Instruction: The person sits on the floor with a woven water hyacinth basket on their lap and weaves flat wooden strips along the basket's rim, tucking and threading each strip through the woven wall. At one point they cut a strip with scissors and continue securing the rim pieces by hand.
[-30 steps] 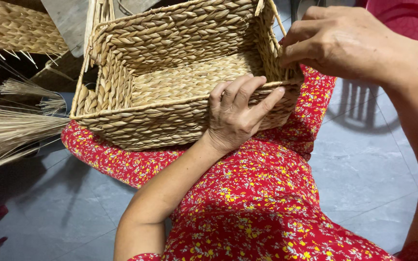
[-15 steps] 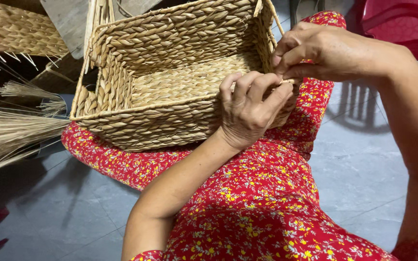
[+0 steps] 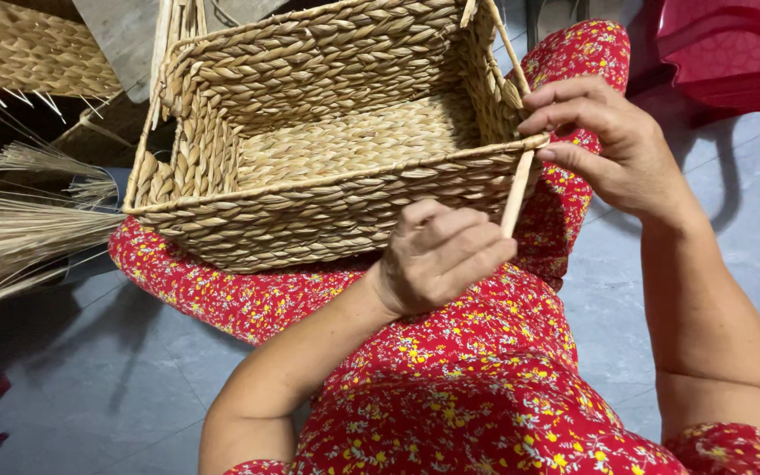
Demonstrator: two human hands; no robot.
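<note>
Straw-coloured, the flat strand [image 3: 517,192] runs down from the near right corner of the woven basket [image 3: 327,141] resting on the person's red floral lap [image 3: 477,369]. The left hand [image 3: 440,255] is closed around its lower end; the right hand [image 3: 604,141] pinches the rim at that corner. Loose dried stalks [image 3: 19,229] lie leftward.
</note>
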